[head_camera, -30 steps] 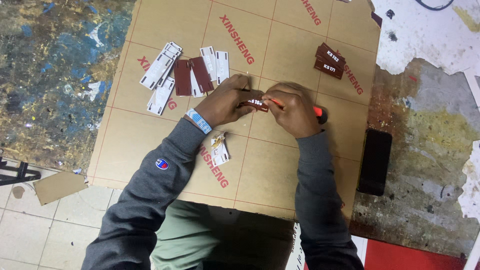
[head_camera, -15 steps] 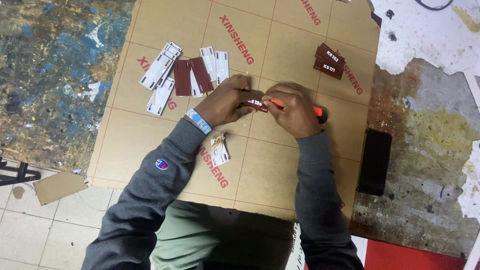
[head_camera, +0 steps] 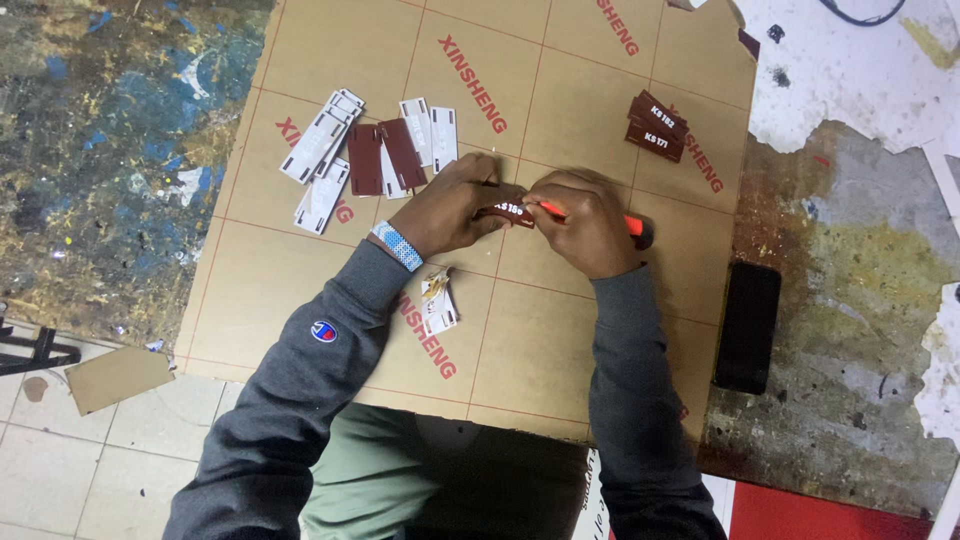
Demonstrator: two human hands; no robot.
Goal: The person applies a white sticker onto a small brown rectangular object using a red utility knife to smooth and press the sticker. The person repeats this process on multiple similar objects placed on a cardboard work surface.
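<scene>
My left hand [head_camera: 455, 208] holds a small dark-red rectangular tag [head_camera: 509, 211] with white characters against a tan sheet [head_camera: 560, 330] that has red grid lines and lettering. My right hand [head_camera: 588, 222] grips a red-handled tool [head_camera: 630, 224], its tip touching the tag. Both hands sit together at the sheet's middle. Grey sleeves cover my arms, and a blue-and-white band circles my left wrist.
Several white and dark-red blank tags [head_camera: 372, 150] lie at upper left of the sheet. A short stack of finished dark-red tags [head_camera: 657, 125] lies upper right. Peeled scraps [head_camera: 437, 298] lie near my left forearm. A black phone [head_camera: 747, 326] rests on the paint-stained table at right.
</scene>
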